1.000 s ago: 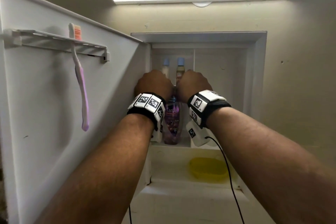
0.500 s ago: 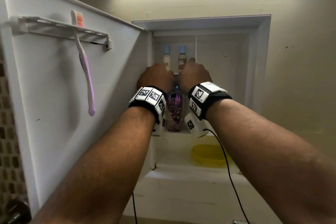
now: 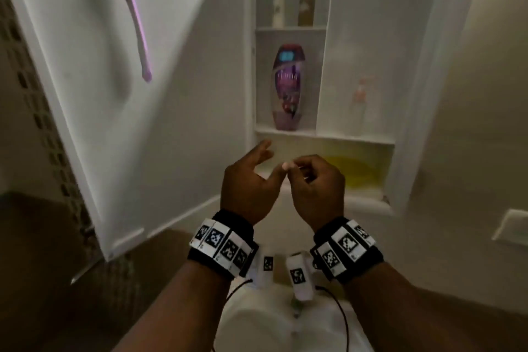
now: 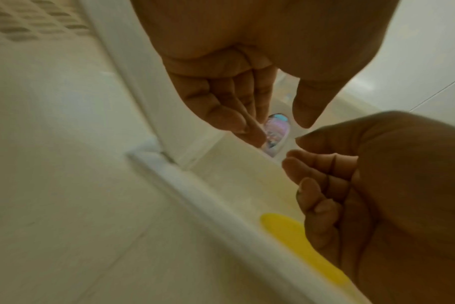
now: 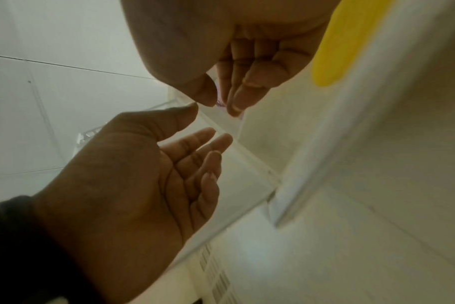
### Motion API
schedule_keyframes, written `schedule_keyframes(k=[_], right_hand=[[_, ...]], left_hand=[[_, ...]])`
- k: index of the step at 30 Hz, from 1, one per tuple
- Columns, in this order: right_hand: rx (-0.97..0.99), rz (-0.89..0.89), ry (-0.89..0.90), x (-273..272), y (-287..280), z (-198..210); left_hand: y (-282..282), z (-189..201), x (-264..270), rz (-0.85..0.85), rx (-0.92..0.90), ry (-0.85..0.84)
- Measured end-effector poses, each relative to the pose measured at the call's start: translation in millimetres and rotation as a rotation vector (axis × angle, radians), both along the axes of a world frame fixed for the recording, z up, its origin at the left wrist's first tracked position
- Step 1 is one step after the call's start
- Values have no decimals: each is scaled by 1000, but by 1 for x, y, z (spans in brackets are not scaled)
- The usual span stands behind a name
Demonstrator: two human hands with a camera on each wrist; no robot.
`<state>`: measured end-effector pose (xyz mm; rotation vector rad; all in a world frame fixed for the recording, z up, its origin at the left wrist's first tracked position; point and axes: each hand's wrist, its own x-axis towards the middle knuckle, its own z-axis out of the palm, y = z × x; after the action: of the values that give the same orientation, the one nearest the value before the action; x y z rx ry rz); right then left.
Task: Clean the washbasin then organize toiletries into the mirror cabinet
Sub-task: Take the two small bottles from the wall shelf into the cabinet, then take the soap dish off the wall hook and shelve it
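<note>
**Both hands empty in front of the open mirror cabinet**

Head view, centre of frame: left hand [image 3: 248,183] and right hand [image 3: 315,186] held side by side, close but not touching, backs toward the camera. Left hand has its fingers loosely extended and holds nothing. Right hand has its fingers loosely curled and also holds nothing; the wrist views confirm bare palms. Both wrists carry black bands with white square-marker tags [image 3: 221,243].

White recessed mirror cabinet [image 3: 328,66] fills the upper centre and right of the frame, door open. White cabinet door [image 3: 85,94] stands swung out at upper left, with a pink toothbrush [image 3: 134,17] hanging head up from a rail at the top edge.

Inside the cabinet:
- top left compartment: two slim bottles with blue caps, one pale [image 3: 278,3] and one amber [image 3: 307,0], upright, just beside each other.
- middle left compartment: purple oval body-wash bottle with dark cap [image 3: 288,86], upright on its shelf, alone.
- tall right compartment: faint clear bottle with pinkish top [image 3: 360,103], blurred, type unclear.
- bottom wide compartment: yellow oval soap dish [image 3: 354,170], just behind the right hand in the frame.

Lower centre of frame: white washbasin [image 3: 257,326] below the wrists, partly hidden by the forearms. Brown patterned tile wall [image 3: 37,111] at far left. Frame is motion-blurred.
</note>
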<state>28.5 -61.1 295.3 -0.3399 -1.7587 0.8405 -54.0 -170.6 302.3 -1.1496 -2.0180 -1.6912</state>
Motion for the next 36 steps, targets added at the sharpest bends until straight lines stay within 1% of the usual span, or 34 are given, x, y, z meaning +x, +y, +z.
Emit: schedule_keyframes(k=[2,5,9,14,18,22,24,26,27,29,30,33,36], right_hand=[[-51,53,-46,-1,-4,-32],[-146,199,-129,-4,-15,-78],[-201,348,-214,-10,-41,-117],[-228,499,-301,-15,-110,-144],[-227,607,-330,-25,-180,-142],[-177,679,-333,-46,-253,-132],[-148,725,-342,-61,-297,-129],[-47,762,-364,-77,-341,-126],[53,754,-390,-85,-359,-124],[243,719,-440,-103,-397,-117],[293,718,-449,-116,-415,-112],[353,736,-420,-150,-455,-87],[420,728,-376,-181,-483,-58]], left_hand=[[-10,-37,3,-18,-5,-128],[-29,-84,11,35,-43,-290],[-62,-118,27,108,-28,-505],[-124,-137,43,173,90,-596],[-196,-141,42,211,119,-577],[-288,-146,28,343,69,-495],[-345,-147,20,424,29,-452],[-402,-146,12,524,-24,-386],[-427,-144,8,566,-68,-345],[-476,-134,0,613,-190,-268],[-500,-125,-9,621,-250,-235],[-548,-92,-33,636,-379,-145],[-578,-63,-66,703,-426,-44]])
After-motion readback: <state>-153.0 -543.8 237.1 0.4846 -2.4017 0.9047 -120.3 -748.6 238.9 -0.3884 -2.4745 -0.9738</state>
